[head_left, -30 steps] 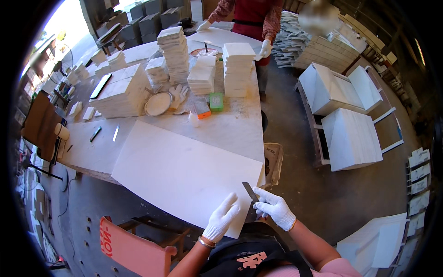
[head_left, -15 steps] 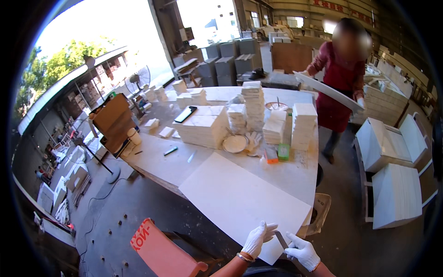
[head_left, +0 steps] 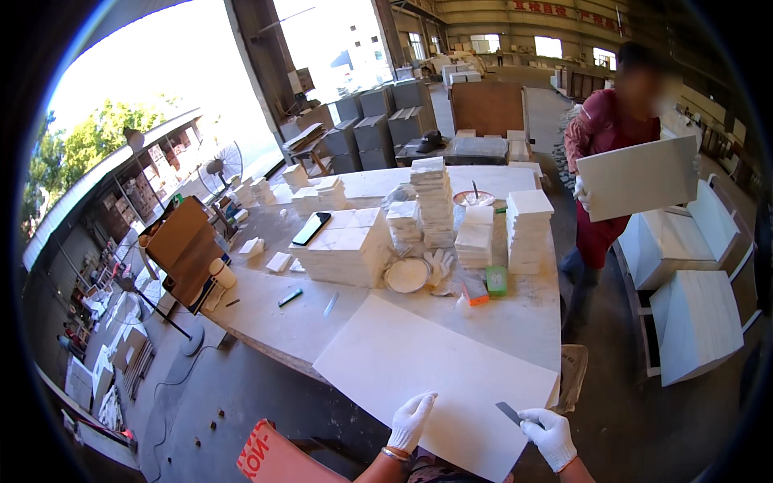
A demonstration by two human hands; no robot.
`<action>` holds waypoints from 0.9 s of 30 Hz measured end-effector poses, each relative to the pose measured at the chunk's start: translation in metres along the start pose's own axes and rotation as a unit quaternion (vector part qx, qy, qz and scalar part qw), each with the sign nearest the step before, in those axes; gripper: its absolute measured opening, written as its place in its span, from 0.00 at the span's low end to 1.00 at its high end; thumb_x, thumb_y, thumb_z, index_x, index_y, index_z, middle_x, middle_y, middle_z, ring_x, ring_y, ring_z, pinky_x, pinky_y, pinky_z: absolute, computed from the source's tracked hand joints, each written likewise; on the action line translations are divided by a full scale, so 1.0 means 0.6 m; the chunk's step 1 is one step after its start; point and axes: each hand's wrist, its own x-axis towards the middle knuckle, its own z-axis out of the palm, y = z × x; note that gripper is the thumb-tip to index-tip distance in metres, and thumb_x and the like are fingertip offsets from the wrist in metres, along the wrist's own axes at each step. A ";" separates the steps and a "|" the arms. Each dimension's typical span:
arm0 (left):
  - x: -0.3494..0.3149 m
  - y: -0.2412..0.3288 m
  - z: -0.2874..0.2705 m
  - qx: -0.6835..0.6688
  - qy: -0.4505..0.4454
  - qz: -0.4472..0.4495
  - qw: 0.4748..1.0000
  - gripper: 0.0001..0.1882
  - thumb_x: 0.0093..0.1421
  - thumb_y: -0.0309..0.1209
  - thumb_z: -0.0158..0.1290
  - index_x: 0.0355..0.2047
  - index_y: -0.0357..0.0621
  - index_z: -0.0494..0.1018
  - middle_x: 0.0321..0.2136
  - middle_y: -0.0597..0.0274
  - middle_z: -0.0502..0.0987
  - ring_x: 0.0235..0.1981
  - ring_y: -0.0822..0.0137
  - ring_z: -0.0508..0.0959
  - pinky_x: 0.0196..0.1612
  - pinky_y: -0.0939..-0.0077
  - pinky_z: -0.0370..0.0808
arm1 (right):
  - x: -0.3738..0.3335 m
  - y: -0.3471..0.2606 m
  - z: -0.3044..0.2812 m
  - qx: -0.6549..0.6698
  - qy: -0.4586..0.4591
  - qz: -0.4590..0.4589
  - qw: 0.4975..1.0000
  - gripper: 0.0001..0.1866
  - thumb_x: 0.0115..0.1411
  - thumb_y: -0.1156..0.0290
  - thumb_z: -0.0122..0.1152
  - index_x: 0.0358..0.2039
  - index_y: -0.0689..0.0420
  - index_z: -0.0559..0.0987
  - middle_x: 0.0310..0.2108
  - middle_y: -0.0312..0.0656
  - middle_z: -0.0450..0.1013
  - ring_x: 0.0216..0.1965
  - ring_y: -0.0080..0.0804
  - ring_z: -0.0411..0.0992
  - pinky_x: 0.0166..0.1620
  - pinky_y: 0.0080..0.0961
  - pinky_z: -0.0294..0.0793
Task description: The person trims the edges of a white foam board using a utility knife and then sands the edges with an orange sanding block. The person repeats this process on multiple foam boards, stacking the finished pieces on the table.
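A large white slab (head_left: 435,370) lies at an angle on the near end of the worktable, its near corner reaching past the edge towards me. My left hand (head_left: 413,422), in a white knitted glove, lies on the slab near its left edge with the fingers stretched out and holding nothing. Also gloved, my right hand (head_left: 551,438) is closed on a flat grey scraper blade (head_left: 508,414), whose tip points up and left over the slab's right part. The grip end of the blade is hidden by my fingers.
Beyond the slab stand stacks of white tiles (head_left: 527,233), a bowl of pale paste (head_left: 407,275), a green box (head_left: 496,280) and a phone (head_left: 312,229). A red chair (head_left: 290,455) is at lower left. At right, a co-worker (head_left: 604,137) carries a white panel (head_left: 640,179).
My hands have moved apart; the left has let go of the blade's end and come down on the slab. The co-worker has stepped nearer with the panel, now turned towards me.
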 end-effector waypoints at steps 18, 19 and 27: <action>0.202 -0.047 -0.382 0.356 0.140 0.133 0.914 0.21 0.61 0.33 0.59 0.53 0.37 0.77 0.58 0.39 0.73 0.58 0.45 0.75 0.60 0.60 0.71 | 0.611 -0.175 0.461 -0.471 0.023 -0.167 0.866 0.10 0.60 0.71 0.53 0.36 0.51 0.83 0.35 0.49 0.79 0.36 0.50 0.80 0.39 0.46 0.79; 0.215 -0.041 -0.377 0.360 0.135 0.147 0.911 0.21 0.61 0.33 0.59 0.54 0.37 0.77 0.58 0.38 0.73 0.58 0.45 0.75 0.60 0.59 0.71 | 0.622 -0.186 0.467 -0.490 -0.008 -0.149 0.859 0.11 0.59 0.72 0.52 0.37 0.53 0.83 0.37 0.50 0.80 0.40 0.51 0.81 0.40 0.46 0.80; 0.300 -0.021 -0.317 0.355 0.067 0.228 0.904 0.22 0.61 0.35 0.59 0.54 0.40 0.77 0.58 0.36 0.72 0.58 0.38 0.73 0.59 0.53 0.70 | 0.570 -0.223 0.409 -0.387 0.072 -0.182 0.901 0.13 0.64 0.54 0.57 0.36 0.47 0.82 0.34 0.44 0.79 0.38 0.47 0.79 0.39 0.43 0.78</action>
